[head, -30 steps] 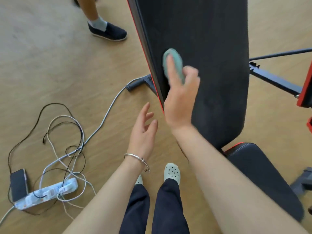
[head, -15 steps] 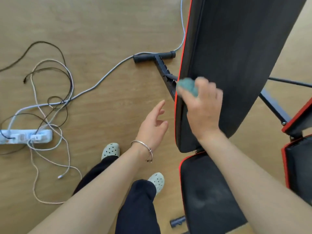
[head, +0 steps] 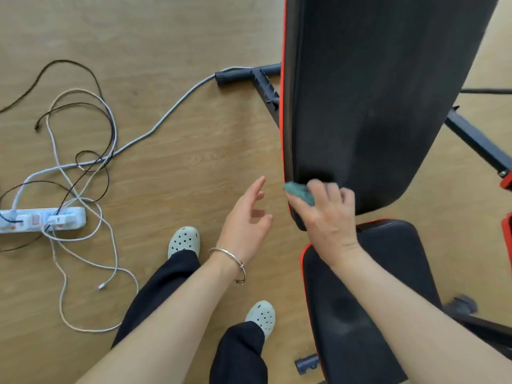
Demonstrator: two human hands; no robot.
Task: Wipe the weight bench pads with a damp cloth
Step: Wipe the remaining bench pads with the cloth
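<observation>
I can read no writing from my feed; the marks on the white power strip (head: 41,220) at nine o'clock are too blurred to tell. My right hand (head: 329,217) has its fingers curled round a small, bunched teal cloth (head: 299,192) and presses it on the lower left corner of the back pad (head: 374,106), just right of centre. That pad is long, with rounded corners, covered in a matte black, finely grained skin, and it runs up toward one o'clock with a thin red trim (head: 283,106) along its left edge. Below it, at five o'clock, lies the seat pad (head: 360,300) in the same black covering and red piping, apart from the back pad by a narrow gap. My left hand (head: 246,220) hangs open over the floor near centre, fingers loose and spread, touching nothing, with a thin silver bangle (head: 230,256) on its wrist. A dark metal frame foot (head: 243,74) with a rubber end cap sits at twelve o'clock, a grey cable lying against it. The floor (head: 166,37) is pale wood-grain plank. Black, white and grey cables (head: 83,162) loop loosely from ten to eight o'clock round the strip. At six o'clock I see dark trousers (head: 166,289) and pale perforated clogs (head: 184,241).
</observation>
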